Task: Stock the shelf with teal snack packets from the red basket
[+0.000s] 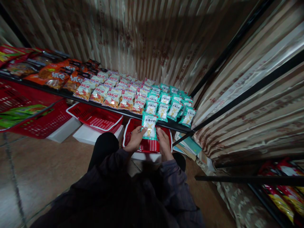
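Note:
Between my two hands is a teal and white snack bag (pixel 149 126), its printed front facing up. My left hand (pixel 136 138) grips its left edge, thumb on the front. My right hand (pixel 163 142) pinches the right edge; part of those fingers is hidden behind the bag. Both hands are above a red plastic basket (pixel 148 146) with a white rim. Just beyond, matching teal bags (pixel 163 109) stand in rows at the right end of a black shelf (pixel 133 114). White and red striped snack bags (pixel 112 97) stand left of them.
Orange snack bags (pixel 55 76) fill the shelf's left part. A second red basket (pixel 97 116) and a larger red one (pixel 54 118) sit below. White boxes (pixel 86 134) rest on the tiled floor. Black frame bars (pixel 249 91) and a pleated curtain (pixel 266 104) stand at the right.

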A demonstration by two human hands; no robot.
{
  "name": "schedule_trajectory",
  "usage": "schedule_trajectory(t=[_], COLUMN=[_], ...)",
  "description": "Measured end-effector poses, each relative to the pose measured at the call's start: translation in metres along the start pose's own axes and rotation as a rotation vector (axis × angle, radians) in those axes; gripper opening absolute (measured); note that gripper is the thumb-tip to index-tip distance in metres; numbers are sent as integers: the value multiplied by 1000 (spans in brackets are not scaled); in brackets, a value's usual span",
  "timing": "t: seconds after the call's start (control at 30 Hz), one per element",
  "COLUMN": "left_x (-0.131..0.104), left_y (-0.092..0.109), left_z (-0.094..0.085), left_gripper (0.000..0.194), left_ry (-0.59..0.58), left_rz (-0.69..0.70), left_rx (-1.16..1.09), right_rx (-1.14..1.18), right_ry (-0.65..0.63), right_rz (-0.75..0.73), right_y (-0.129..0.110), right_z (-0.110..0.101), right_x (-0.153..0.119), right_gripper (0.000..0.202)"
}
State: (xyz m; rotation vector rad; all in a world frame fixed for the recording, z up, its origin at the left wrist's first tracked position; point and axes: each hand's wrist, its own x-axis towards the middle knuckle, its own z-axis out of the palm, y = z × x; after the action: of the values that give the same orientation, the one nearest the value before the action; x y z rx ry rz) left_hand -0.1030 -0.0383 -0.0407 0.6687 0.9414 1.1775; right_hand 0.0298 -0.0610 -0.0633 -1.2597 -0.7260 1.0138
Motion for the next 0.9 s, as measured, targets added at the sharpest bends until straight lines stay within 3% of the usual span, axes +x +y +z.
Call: schedule_trajectory(t=[0.17,0.37,0.43,0.53,0.63,0.7,0.8,0.9], left_x=[3,7,12,20,28,34,44,53], left_y=[-4,-5,0,17,38,51,62,64], left_z=[2,-2,-7,-11,-9,-4,5,9], left_gripper=[48,41,43,46,30,23,25,25], left_ry=[65,1,72,147,48,-66,-165,-195], left_rz=[6,15,108,377,671,745,687,554], left_rx=[-17,49,155,415,765,969,1149,1140], right_rx=[96,143,107,31,-43,-86,-123,-128], right_ry=[-33,82,120,147,127,103,84,80], right_rz=[94,64,43,31,-7,-38,-63,-56], right_y=[4,12,15,18,17,14,10,7], right_z=[5,8,6,2,0,0,2,3], right_x=[-16,-18,-18,-19,-22,-24,-27,-30], right_gripper=[45,47,47,48,48,47,45,46])
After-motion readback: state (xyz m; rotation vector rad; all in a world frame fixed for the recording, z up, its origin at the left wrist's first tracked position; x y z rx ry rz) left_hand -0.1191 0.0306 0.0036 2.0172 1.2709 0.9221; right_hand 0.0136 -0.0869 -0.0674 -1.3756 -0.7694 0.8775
